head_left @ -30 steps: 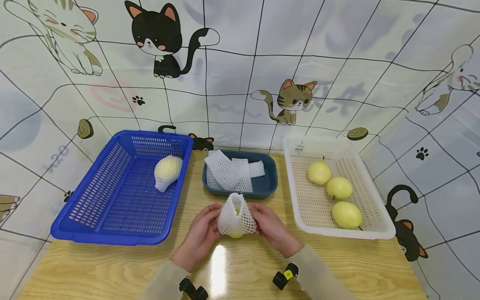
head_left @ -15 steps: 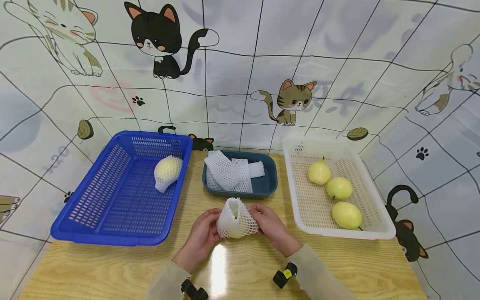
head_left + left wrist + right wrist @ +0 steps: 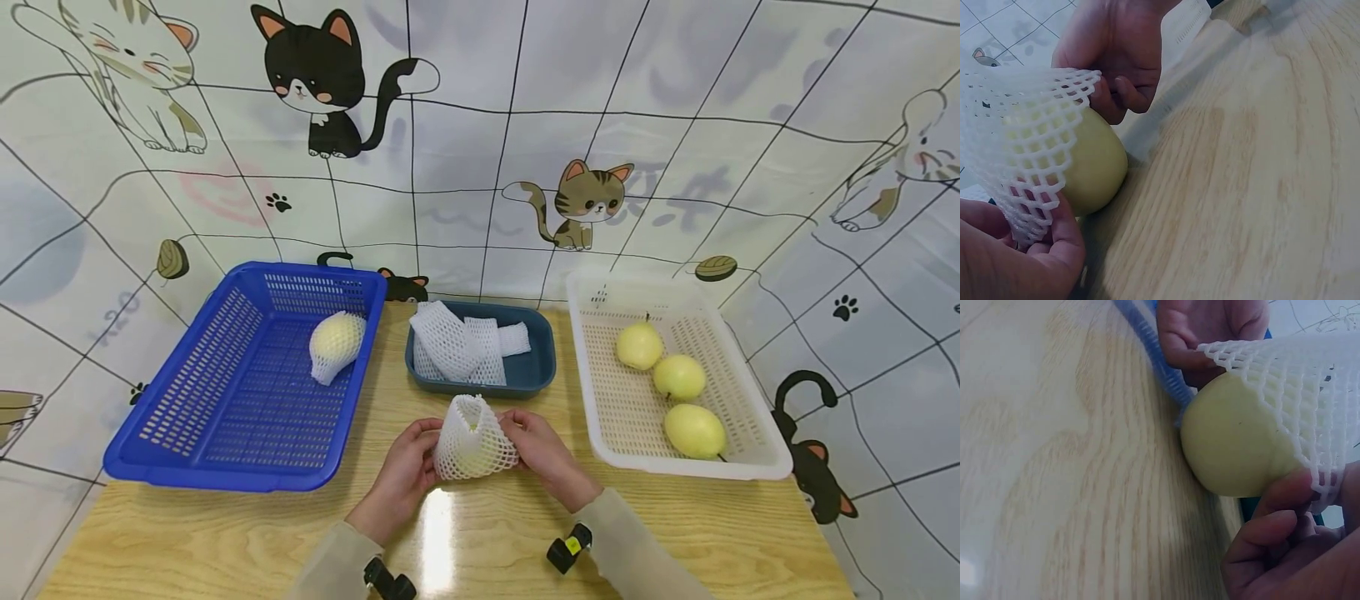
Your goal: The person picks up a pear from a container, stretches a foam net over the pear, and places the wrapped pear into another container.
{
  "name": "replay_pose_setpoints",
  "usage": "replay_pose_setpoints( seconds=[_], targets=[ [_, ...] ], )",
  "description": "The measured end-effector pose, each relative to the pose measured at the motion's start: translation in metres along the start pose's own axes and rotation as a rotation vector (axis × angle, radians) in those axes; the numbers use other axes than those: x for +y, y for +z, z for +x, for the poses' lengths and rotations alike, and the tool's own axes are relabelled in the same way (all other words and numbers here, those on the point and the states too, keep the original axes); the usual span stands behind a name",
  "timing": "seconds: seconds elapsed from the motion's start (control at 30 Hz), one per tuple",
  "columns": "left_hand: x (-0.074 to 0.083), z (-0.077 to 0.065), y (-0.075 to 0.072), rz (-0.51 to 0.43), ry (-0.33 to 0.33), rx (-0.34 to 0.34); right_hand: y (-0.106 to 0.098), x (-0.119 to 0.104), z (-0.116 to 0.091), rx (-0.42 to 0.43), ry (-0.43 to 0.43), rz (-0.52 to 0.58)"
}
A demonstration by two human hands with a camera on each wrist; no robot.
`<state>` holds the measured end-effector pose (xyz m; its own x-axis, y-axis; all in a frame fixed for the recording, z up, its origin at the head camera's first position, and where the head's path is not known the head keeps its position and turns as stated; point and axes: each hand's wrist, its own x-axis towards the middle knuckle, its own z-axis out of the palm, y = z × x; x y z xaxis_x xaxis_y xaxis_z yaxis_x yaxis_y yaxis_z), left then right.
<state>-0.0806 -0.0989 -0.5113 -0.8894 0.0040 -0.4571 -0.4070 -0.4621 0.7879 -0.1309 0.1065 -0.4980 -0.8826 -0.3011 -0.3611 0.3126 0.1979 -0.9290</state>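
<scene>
A white foam fruit net (image 3: 472, 446) is spread over a yellow-green pear (image 3: 1100, 165) on the table. In both wrist views the pear's lower part shows bare below the mesh edge. My left hand (image 3: 403, 468) pinches the net's edge on the left side, fingers curled against the mesh. On the opposite side my right hand (image 3: 546, 457) grips the net's edge between thumb and fingers. The net's upper end stands gathered and partly open above the pear.
At left stands a blue basket (image 3: 225, 479) holding one netted pear (image 3: 336, 340). A dark teal tray (image 3: 542, 367) with folded foam nets (image 3: 453, 342) lies beyond my hands. To the right, a white basket (image 3: 588, 400) bears several bare pears (image 3: 694, 431). A cat-patterned cloth hangs behind.
The net has been drawn lower over the pear, covering the part that showed below its edge in the head view. Both hands have come slightly nearer the table's front.
</scene>
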Motion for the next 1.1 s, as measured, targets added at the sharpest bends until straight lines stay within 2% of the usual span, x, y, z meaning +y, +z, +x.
replay_pose_setpoints(
  seconds=[0.47,0.6,0.77,1.1],
  targets=[
    [0.005,-0.002,-0.004,-0.015,-0.015,-0.061,0.002,0.005,0.002,0.0,-0.032,-0.061],
    [0.004,-0.002,-0.005,0.065,0.019,-0.075,0.001,0.004,0.002,0.025,-0.025,-0.088],
    [0.0,-0.001,-0.007,0.179,0.067,-0.058,0.0,0.004,0.0,0.033,-0.027,-0.088],
    [0.0,0.0,-0.008,0.247,0.102,-0.024,-0.009,-0.001,-0.001,-0.019,0.004,-0.046]
  ],
)
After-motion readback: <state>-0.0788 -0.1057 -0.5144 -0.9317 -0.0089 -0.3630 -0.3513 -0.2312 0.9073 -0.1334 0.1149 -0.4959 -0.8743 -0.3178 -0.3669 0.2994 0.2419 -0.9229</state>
